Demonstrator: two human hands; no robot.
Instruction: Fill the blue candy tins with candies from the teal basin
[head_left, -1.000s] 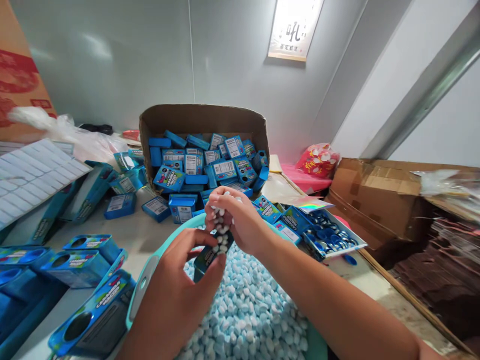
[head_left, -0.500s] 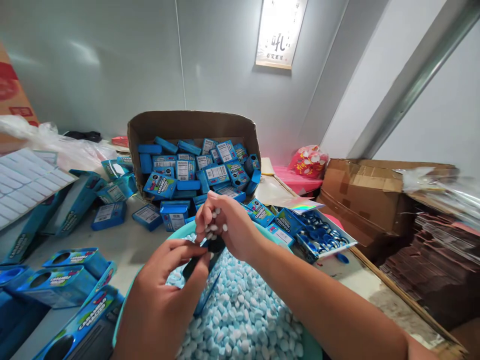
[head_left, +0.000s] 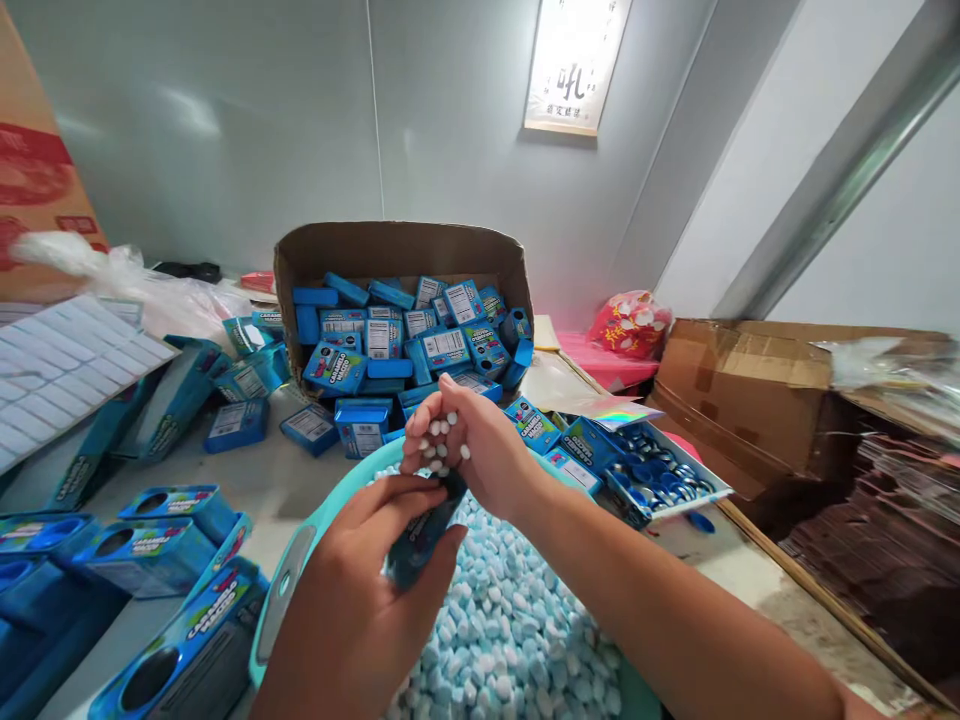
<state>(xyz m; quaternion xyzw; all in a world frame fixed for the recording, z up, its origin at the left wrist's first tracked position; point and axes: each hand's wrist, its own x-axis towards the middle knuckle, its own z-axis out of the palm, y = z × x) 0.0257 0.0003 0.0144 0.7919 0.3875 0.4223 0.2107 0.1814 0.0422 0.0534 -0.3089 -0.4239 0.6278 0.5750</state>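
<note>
My left hand (head_left: 360, 610) grips a small dark blue candy box (head_left: 420, 535), holding it tilted over a teal basin (head_left: 281, 590) heaped with pale blue and white candies (head_left: 510, 640). Just above the box's upper end, my right hand (head_left: 469, 440) is cupped around a handful of white candies (head_left: 439, 440). Both hands hover over the basin's far side.
An open cardboard box (head_left: 401, 250) full of blue candy boxes stands behind the basin. More blue boxes and display cartons (head_left: 150, 545) lie at left. A tray of blue round lids (head_left: 664, 475) sits to the right, with brown cartons (head_left: 742, 385) beyond.
The hands stay over the basin, right hand feeding candies at the box's end. The small box sits a little lower and more upright in my left hand. The view shifted slightly.
</note>
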